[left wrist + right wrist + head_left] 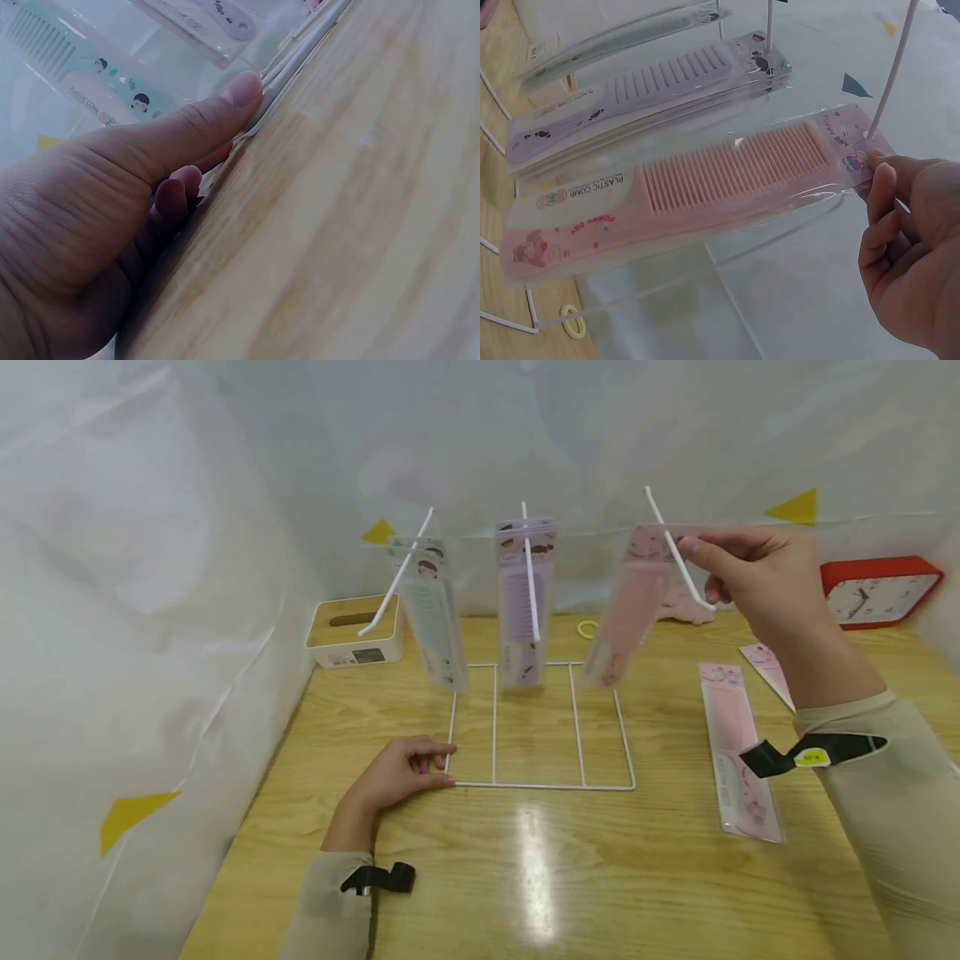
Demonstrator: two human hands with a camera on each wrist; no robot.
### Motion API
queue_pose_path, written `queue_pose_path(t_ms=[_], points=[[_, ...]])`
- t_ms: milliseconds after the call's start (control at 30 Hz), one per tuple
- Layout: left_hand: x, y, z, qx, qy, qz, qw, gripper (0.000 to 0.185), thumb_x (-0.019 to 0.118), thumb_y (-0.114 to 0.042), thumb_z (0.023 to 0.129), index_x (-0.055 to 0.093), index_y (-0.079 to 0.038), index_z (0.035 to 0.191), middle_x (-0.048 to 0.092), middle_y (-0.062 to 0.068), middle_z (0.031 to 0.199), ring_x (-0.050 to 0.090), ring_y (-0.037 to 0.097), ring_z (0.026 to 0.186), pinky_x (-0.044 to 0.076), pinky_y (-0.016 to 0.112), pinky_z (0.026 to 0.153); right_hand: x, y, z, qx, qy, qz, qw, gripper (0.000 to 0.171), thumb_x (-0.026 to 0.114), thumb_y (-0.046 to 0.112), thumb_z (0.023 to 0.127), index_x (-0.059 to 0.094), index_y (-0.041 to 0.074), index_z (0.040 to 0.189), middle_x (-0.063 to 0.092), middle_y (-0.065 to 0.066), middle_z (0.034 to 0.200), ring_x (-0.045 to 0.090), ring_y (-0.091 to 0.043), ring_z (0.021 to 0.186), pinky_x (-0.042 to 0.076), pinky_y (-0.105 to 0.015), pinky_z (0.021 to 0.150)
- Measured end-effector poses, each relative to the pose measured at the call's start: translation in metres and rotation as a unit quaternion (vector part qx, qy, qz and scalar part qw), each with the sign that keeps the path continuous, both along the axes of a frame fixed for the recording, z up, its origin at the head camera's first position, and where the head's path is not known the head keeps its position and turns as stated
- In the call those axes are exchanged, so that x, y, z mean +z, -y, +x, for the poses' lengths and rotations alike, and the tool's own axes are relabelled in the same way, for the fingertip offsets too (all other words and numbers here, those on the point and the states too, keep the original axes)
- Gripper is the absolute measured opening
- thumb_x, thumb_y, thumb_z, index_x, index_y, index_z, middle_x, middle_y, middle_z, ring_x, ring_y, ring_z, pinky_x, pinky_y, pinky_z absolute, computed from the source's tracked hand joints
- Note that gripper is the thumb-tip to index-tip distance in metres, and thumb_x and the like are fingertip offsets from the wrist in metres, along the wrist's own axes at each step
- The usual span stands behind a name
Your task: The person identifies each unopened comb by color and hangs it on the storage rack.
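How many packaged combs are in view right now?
5. A green comb on the left hook, a purple comb on the middle hook, a pink comb pinched by the right hand, and two pink packs on the table. More may hang hidden behind.

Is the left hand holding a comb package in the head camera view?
No, the left hand rests on the table and touches the corner of the white wire rack, with no package in it.

A red clock (877,591), a wooden-topped tissue box (354,631) and a yellow ring (587,628) sit on the wooden table (525,877).
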State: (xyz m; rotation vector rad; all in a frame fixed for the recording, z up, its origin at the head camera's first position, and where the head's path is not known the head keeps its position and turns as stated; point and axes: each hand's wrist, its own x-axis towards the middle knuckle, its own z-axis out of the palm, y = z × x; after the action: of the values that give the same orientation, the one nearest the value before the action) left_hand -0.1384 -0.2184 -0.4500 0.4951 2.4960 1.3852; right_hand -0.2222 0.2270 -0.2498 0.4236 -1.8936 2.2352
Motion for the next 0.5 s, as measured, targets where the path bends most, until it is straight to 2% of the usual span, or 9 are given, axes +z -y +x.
queue_pose_path(t_ms=[133, 333, 500], points=[[0.002, -0.001, 0.0, -0.005, -0.008, -0.007, 0.9999, 0.042, 0.084, -0.024, 0.081, 0.074, -0.015, 0.121, 0.068, 0.002, 0.091, 0.054, 0.012, 0.071, 0.046, 0.023, 0.065, 0.0, -0.002, -0.009, -0.017, 0.005, 0.012, 1.0, 0.02, 0.078, 0.001, 0.084, 0.077, -0.006, 0.102, 0.075, -0.005, 0.086, 0.054, -0.015, 0.045, 0.049, -0.019, 0.048], [0.002, -0.001, 0.0, -0.005, -0.002, -0.008, 1.0, 0.042, 0.085, -0.023, 0.081, 0.074, -0.015, 0.121, 0.069, 0.002, 0.091, 0.054, 0.013, 0.07, 0.047, 0.024, 0.064, 0.005, -0.002, -0.018, -0.031, 0.043, 0.032, 0.998, 0.021, 0.08, 0.008, 0.083, 0.078, -0.002, 0.102, 0.076, -0.002, 0.084, 0.055, -0.014, 0.045, 0.05, -0.018, 0.05], [0.002, 0.001, 0.001, -0.001, -0.005, -0.006, 1.0, 0.043, 0.085, -0.023, 0.081, 0.074, -0.015, 0.121, 0.068, 0.003, 0.091, 0.054, 0.013, 0.07, 0.046, 0.023, 0.064, 0.008, 0.002, -0.028, -0.023, 0.032, 0.026, 0.999, 0.024, 0.082, 0.009, 0.081, 0.077, -0.004, 0.101, 0.076, -0.004, 0.083, 0.054, -0.014, 0.044, 0.048, -0.018, 0.048]])
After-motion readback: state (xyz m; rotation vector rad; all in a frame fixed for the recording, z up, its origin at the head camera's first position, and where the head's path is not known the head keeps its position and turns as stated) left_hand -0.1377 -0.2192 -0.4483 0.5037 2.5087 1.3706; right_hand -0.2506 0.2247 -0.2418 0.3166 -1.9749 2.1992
